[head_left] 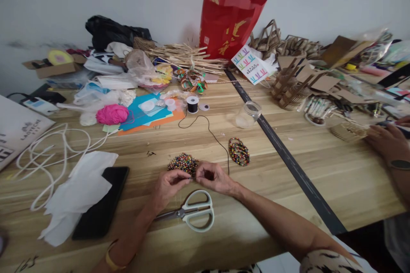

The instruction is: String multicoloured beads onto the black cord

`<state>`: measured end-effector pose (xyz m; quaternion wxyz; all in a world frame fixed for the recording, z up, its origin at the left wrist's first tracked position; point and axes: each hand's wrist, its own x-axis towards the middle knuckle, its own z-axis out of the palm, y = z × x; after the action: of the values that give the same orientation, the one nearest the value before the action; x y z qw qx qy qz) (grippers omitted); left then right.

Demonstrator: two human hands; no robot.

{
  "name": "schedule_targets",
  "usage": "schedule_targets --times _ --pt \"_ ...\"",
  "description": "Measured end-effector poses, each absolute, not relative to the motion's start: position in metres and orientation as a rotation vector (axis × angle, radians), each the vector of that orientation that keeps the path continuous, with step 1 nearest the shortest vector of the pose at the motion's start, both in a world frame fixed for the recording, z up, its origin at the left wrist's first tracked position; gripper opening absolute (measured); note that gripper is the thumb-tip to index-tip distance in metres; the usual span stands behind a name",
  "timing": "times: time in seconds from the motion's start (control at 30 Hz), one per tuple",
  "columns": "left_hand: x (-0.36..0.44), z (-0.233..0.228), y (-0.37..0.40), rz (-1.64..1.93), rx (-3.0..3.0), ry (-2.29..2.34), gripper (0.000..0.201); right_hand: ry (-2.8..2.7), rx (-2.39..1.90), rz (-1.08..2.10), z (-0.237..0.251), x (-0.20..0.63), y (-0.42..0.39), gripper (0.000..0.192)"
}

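Hands meet low at centre of the head view, both resting on the wooden surface (288, 196). Left hand (168, 185) has its fingers pinched narrow, tips pointing toward 3 o'clock, and they seem to grip something tiny, too small to tell what. Right hand (213, 178) sits just beside it, fingers curled in and pinched too, tips almost touching the left's. Bead pile (183, 163), many colours, lies right at 12 o'clock of the fingertips, touching or nearly so. Black thread (213, 136) runs from beside the right hand up toward 11 o'clock, ending near a small spool (192, 104). Beaded rings (238, 152) lie at 1 o'clock of the right hand, near it. Scissors (192, 212), pale handles, lie shut at 6 o'clock, just below both hands. Phone (102, 204) lies at 9 o'clock, well apart, with white paper (80, 192) partly on it. Pink yarn (112, 114) is off at 10 o'clock. Red bag (228, 17) stands at the wall, 12 o'clock. Another person's hand (386, 140) works at the right edge.
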<state>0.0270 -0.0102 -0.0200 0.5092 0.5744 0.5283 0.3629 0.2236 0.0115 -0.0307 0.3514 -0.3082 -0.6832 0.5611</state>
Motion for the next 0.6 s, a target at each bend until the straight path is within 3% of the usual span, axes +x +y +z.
schedule_targets --times 0.6 --pt "0.0253 -0.0218 -0.009 0.877 1.329 1.242 0.016 -1.786 -0.804 1.456 -0.0283 0.2237 0.0121 0.018"
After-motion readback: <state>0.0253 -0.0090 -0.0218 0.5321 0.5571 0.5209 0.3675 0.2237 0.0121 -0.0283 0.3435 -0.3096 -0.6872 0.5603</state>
